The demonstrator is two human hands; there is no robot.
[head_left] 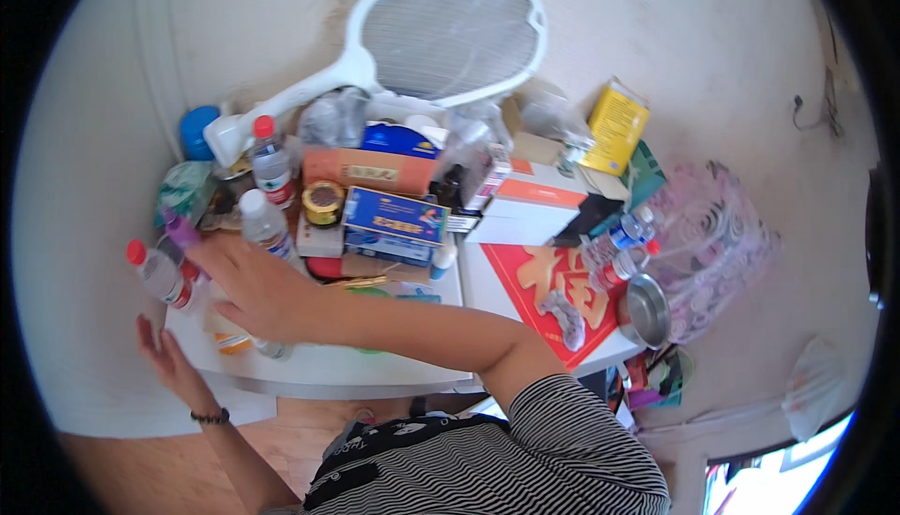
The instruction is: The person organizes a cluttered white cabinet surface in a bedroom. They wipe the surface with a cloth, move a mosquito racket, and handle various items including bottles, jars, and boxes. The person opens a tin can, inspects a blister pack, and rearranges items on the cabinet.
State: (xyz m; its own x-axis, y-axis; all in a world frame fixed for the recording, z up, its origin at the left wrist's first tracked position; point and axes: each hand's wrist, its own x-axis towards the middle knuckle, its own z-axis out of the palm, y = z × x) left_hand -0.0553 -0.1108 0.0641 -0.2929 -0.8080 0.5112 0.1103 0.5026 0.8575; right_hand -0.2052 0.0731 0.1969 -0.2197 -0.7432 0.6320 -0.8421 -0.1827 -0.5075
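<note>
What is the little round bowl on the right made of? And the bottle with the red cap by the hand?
The small bowl looks like metal, probably steel: it is grey and shiny, with light glinting off its inside. The red-capped bottle near the right hand looks like clear plastic: you can see through it, and its cap is a flat, solid red.

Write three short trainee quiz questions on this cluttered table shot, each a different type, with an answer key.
1. True or false: the right hand reaches across to the bottles at the table's left end.
2. Multiple choice: what leans against the wall behind the clutter? A) a broom B) a white electric fly swatter C) an umbrella
3. Fill in: the clear bottle just left of the right hand has a ___ cap.

Key: 1 true. 2 B. 3 red. The left hand, with a dark bracelet at its wrist, is open at the table's edge; whether the right hand grips anything cannot be told.
</note>
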